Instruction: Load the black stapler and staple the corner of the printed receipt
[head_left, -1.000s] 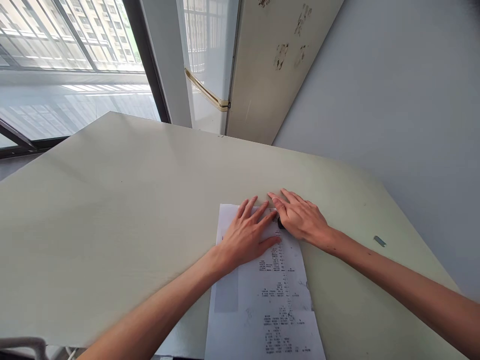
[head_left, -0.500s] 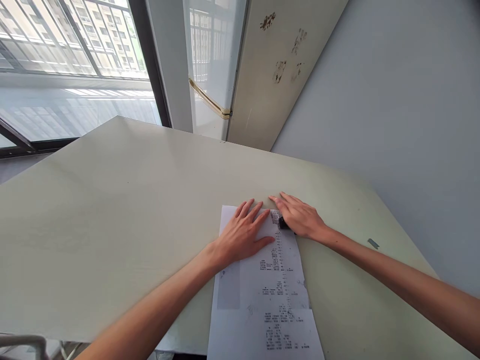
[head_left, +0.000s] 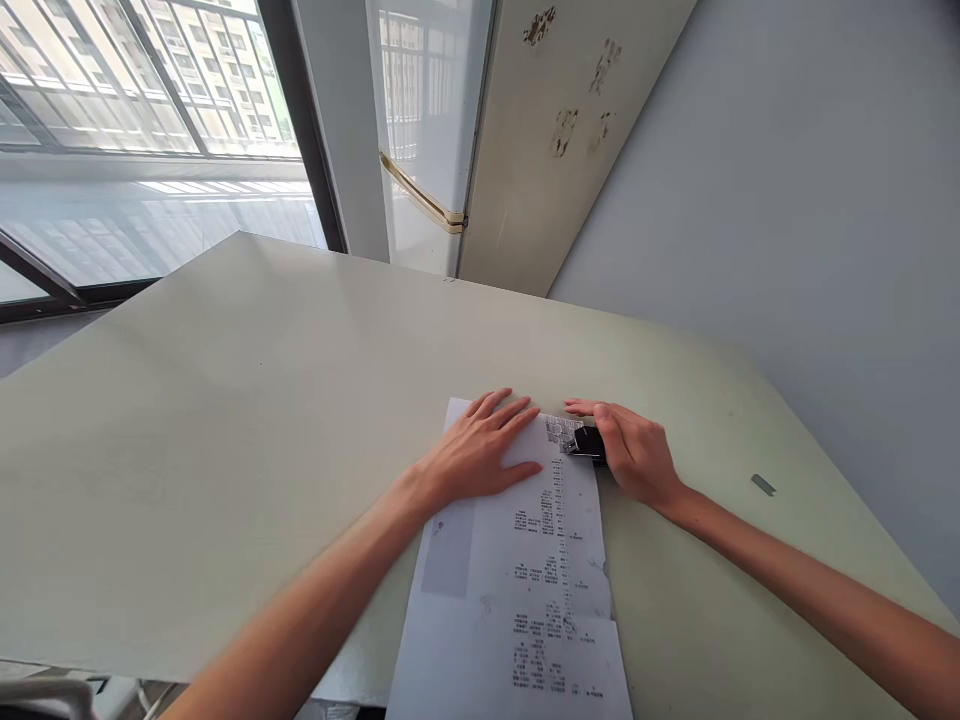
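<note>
A sheet of printed paper (head_left: 540, 560) lies on the table, its lower end running out of view at the bottom. My left hand (head_left: 487, 445) rests flat across its upper part, fingers spread and thumb pointing right. At the paper's upper right edge is a black stapler (head_left: 589, 442), its metal front end over the small printed text. My right hand (head_left: 637, 452) grips it from the right, thumb raised along its top. The palm hides the stapler's rear part.
The pale table (head_left: 247, 450) spreads wide to the left. A small grey strip (head_left: 763, 485) lies to the right of my right hand. Past the far edge stand a white fridge (head_left: 427, 100) and a grey wall (head_left: 795, 180). A metal tube (head_left: 49, 692) shows at lower left.
My right hand has shifted right and rotated, with its thumb lifted, exposing more of the stapler. The paper's lower end has swung slightly left in view. My left hand stays flat on it.
</note>
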